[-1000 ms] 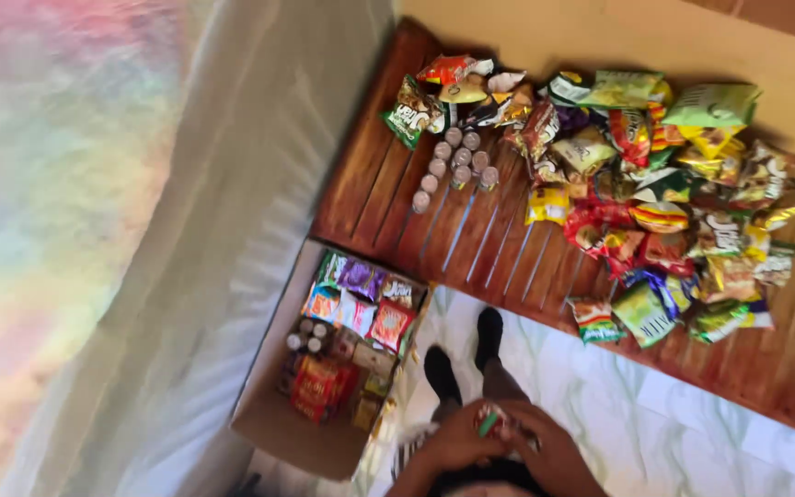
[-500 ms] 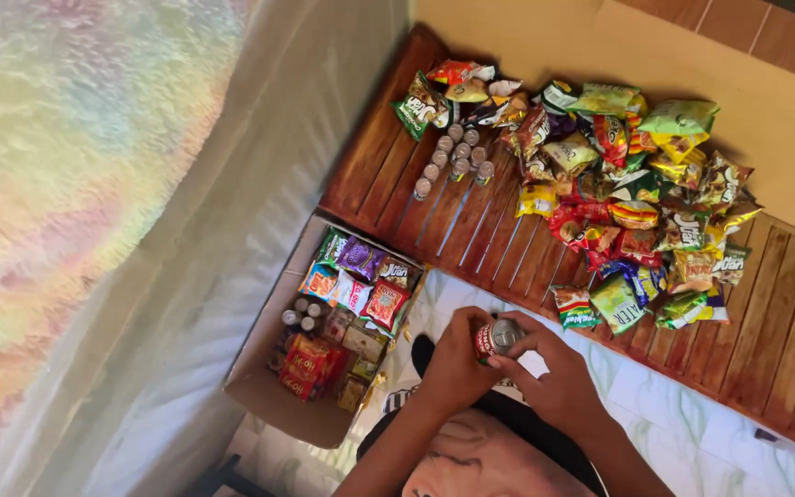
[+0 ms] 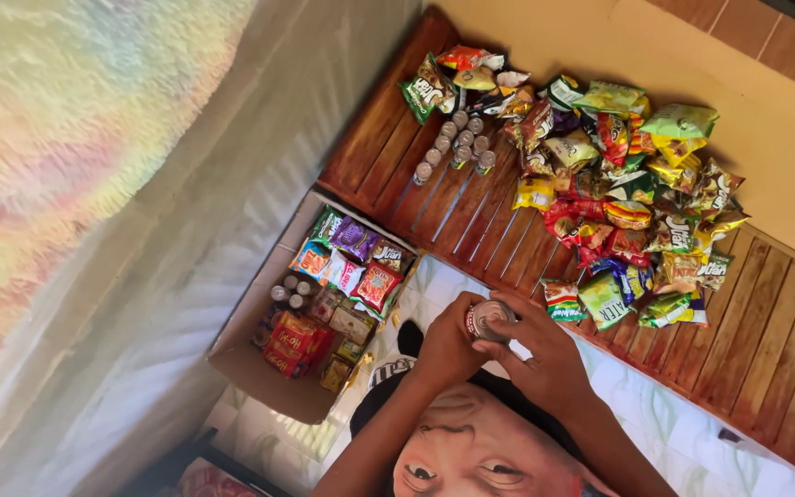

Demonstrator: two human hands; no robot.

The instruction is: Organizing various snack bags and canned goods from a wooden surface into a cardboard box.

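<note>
Both my hands are held together in front of me around a small can [image 3: 488, 319] with a silver top. My left hand [image 3: 445, 347] grips its side from the left. My right hand [image 3: 541, 355] wraps it from the right, fingers over the rim. Just beyond them lies a wooden slatted table [image 3: 766, 350] carrying a big heap of colourful snack bags [image 3: 627, 193] and a cluster of several small capped bottles [image 3: 457, 147]. Left of my hands a cardboard box [image 3: 259, 368] holds more snack packets and small bottles.
A pale sheer curtain [image 3: 158, 276] covers the whole left side. A yellow wall [image 3: 784, 138] runs behind the table. White patterned floor tiles [image 3: 692, 433] show under my arms, and a printed shirt [image 3: 480, 460] fills the bottom middle.
My hands have risen from the bottom edge toward the table, bringing the can up into view. The view has shifted closer to the table and the box.
</note>
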